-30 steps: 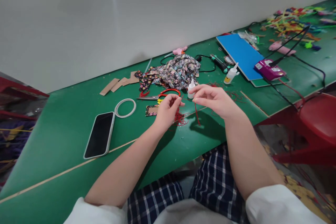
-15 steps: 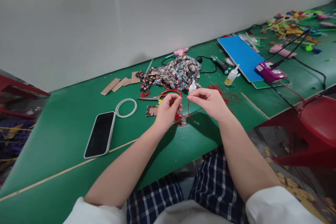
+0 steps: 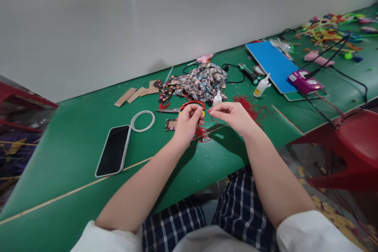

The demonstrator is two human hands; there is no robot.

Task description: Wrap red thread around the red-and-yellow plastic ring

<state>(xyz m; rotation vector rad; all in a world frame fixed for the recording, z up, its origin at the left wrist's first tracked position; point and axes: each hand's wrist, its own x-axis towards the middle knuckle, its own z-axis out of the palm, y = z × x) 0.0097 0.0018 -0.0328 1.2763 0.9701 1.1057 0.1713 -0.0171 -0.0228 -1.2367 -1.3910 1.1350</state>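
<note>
My left hand (image 3: 189,121) and my right hand (image 3: 232,115) meet above the green table, fingertips pinched close together. Between them runs a thin red cord (image 3: 213,120), with a loop hanging below my right fingers. Both hands pinch this cord, though its end at my left fingertips is tiny. Under my left hand lie a heap of red cord pieces (image 3: 203,134), scissors (image 3: 168,110) with red handles, and a small floral-edged card (image 3: 170,124). Just behind my fingertips stands a white glue bottle (image 3: 217,99). More red cord (image 3: 249,107) is piled behind my right hand.
A crumpled floral cloth (image 3: 206,80) lies at the back, near cardboard strips (image 3: 125,97). Leftward are a phone (image 3: 113,150) and a white ring (image 3: 143,121). To the right are another glue bottle (image 3: 261,86), a blue board (image 3: 274,65), a purple power strip (image 3: 305,82) and a red stool (image 3: 358,134).
My right fingertips have shifted slightly left, towards my left hand. The red cord, which hung down from my right fingers, now bends in a loop.
</note>
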